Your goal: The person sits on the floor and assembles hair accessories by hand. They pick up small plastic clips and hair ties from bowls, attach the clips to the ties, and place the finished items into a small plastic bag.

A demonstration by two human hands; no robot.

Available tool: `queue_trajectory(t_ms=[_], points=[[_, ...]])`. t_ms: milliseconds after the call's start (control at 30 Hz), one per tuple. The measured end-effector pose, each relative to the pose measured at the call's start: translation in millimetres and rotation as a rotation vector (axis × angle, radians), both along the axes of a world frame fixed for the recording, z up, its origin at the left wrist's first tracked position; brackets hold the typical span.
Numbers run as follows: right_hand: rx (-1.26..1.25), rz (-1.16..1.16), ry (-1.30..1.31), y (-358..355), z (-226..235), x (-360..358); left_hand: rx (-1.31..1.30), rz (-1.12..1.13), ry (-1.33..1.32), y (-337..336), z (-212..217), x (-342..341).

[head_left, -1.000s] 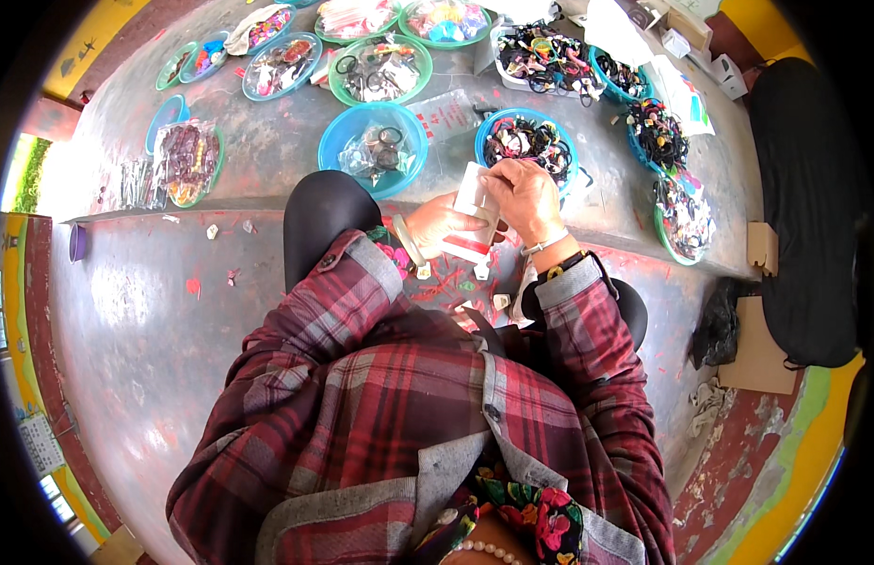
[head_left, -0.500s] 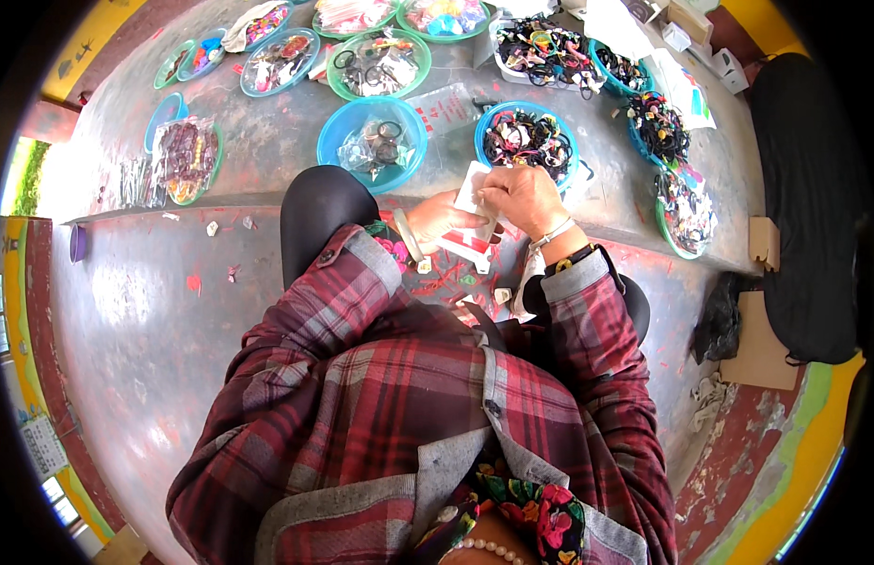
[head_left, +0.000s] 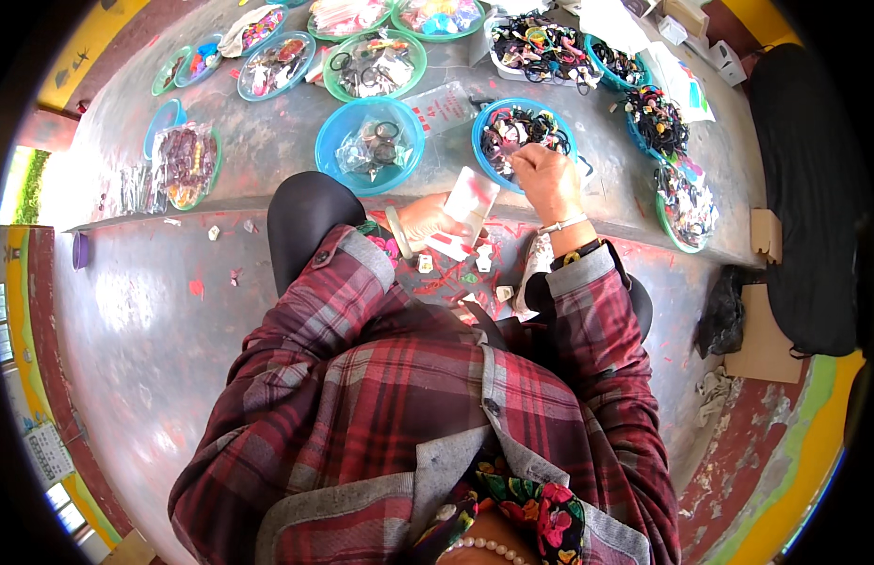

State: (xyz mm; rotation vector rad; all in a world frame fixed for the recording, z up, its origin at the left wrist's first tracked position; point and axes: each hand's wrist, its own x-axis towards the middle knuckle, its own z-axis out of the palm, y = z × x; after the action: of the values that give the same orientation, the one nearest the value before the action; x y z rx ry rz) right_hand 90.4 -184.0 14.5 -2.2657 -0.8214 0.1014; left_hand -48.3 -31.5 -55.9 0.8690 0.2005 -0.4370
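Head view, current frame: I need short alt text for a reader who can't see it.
Seen from above, a seated person in a red plaid shirt holds a small clear packet in the left hand while the right hand reaches into a blue bowl of dark hair ties. More blue and green bowls of small accessories lie across the raised grey concrete ledge ahead.

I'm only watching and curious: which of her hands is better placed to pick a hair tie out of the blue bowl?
Probably the right hand: it is already over the blue bowl of dark hair ties, fingers at them. The left hand is busy holding a small clear packet nearer her lap.
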Motion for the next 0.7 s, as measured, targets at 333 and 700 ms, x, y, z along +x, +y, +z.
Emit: queue_trajectory(t_ms=[333,700], points=[[0.195,0.022,0.118,7,1,4,0.958,0.157,0.105,50,-225,24],[0.506,0.036,0.799,2,-7,7,0.759,0.803,0.415,37,-192,51]])
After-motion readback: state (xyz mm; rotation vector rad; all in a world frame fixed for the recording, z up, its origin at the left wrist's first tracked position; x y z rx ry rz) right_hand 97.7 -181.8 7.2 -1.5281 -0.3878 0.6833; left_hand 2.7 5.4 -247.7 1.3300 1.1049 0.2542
